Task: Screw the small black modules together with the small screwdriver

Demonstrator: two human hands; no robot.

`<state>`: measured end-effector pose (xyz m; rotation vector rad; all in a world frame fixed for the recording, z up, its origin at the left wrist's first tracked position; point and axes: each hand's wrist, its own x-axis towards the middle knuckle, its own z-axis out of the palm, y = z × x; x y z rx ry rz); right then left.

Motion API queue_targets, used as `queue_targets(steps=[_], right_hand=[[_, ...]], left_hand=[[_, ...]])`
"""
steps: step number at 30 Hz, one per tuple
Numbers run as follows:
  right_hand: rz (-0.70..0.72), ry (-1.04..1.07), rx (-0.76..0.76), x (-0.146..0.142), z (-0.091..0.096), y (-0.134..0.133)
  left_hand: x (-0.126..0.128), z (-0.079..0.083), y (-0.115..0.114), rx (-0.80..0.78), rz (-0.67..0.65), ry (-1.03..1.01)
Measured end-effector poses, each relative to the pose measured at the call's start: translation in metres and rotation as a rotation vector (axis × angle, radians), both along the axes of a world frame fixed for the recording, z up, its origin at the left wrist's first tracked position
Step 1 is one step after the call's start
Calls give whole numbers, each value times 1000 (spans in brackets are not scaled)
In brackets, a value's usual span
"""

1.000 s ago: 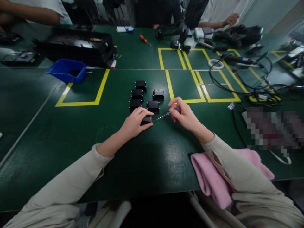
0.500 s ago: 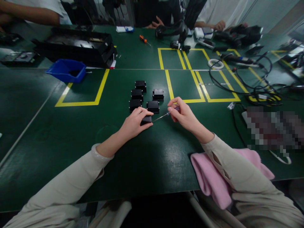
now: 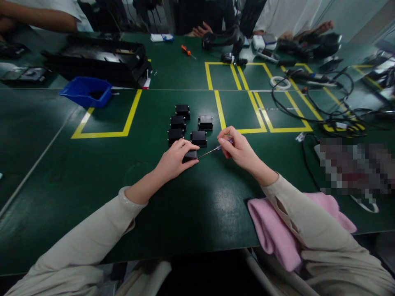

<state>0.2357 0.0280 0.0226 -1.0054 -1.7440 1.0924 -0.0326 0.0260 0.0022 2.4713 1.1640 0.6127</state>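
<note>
My left hand (image 3: 177,159) is closed around a small black box-shaped part (image 3: 190,154), pressing it against the table; fingers cover much of it. In my right hand (image 3: 236,147) is a thin screwdriver (image 3: 209,153) with a see-through purplish handle, held by the fingertips. Its shaft points left, and the tip meets the right side of the held part. Just beyond my left hand stand several similar black parts with small bright metal pieces at their sides, among them a near-right one (image 3: 198,138) and a far one (image 3: 182,111).
A blue bin (image 3: 88,91) and black trays (image 3: 101,61) stand at the far left. An orange screwdriver (image 3: 187,51) lies at the back. Cables (image 3: 339,119) coil on the right. A pink cloth (image 3: 274,230) hangs over the front edge under my right sleeve. People sit opposite.
My hands, the held part and the screwdriver look almost unmoved. At the back right, a person's hand has risen and shifted right.
</note>
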Motion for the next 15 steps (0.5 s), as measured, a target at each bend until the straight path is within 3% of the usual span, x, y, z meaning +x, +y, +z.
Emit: queue_targets(steps=[15], right_hand=[[-17, 2, 3, -1, -1, 0]], left_hand=[[0, 1, 0, -5, 3, 6]])
